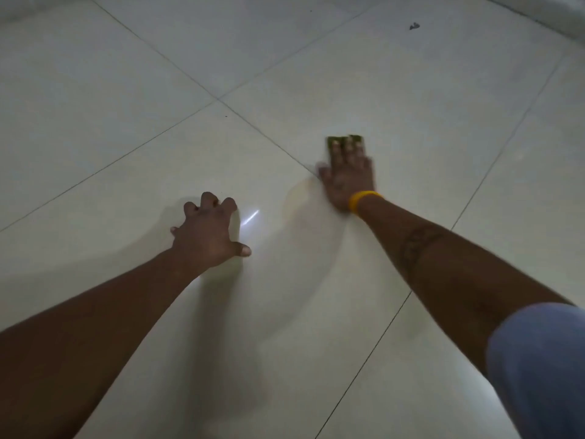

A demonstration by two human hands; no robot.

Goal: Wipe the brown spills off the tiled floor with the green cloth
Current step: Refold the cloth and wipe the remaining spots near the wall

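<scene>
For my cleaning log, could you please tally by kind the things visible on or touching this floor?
Bare hands: 2, left hand, right hand
Folded green cloth: 1
Yellow wristband: 1
Small dark scrap on the tiled floor: 1
Total: 5

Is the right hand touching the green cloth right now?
Touching. The head view shows the right hand flat on the folded green cloth, straight fingers covering most of it.

Both arms reach forward and down, nearly straight; the left hand (209,231) stands propped on bent, spread fingertips, thumb out to the side; the right hand (346,177) lies flat, fingers straight and together (its outline blurred), a yellow wristband (361,199) at the wrist.
</scene>
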